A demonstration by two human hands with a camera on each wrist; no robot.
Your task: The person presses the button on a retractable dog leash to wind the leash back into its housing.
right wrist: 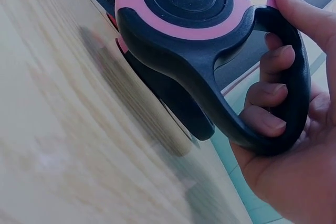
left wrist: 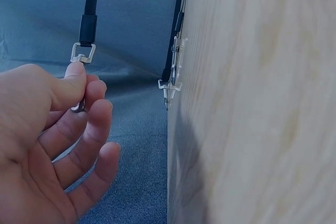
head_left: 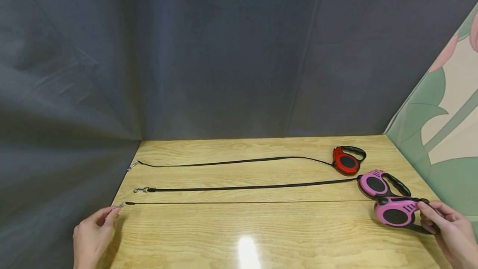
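Observation:
At the right, my right hand [head_left: 449, 225] grips the black handle of a pink retractable dog leash [head_left: 396, 213]. In the right wrist view the fingers curl through the handle loop [right wrist: 296, 77], and the casing is lifted off the wood. My left hand [head_left: 93, 233] pinches the metal snap hook [left wrist: 83, 59] at the cord's end between thumb and fingers. The thin black cord [head_left: 242, 202] runs taut and straight between both hands. Just behind lies a second pink leash [head_left: 374, 184], its casing partly overlapped by the held one in the head view.
A red retractable leash [head_left: 347, 163] lies farthest back, its slack strap [head_left: 239, 161] stretched leftward. The second pink leash's snap hook [head_left: 141, 189] rests near the left edge of the wooden table [head_left: 186, 235]. Dark curtains [head_left: 224, 53] stand behind and left; a floral panel [head_left: 448, 136] is right.

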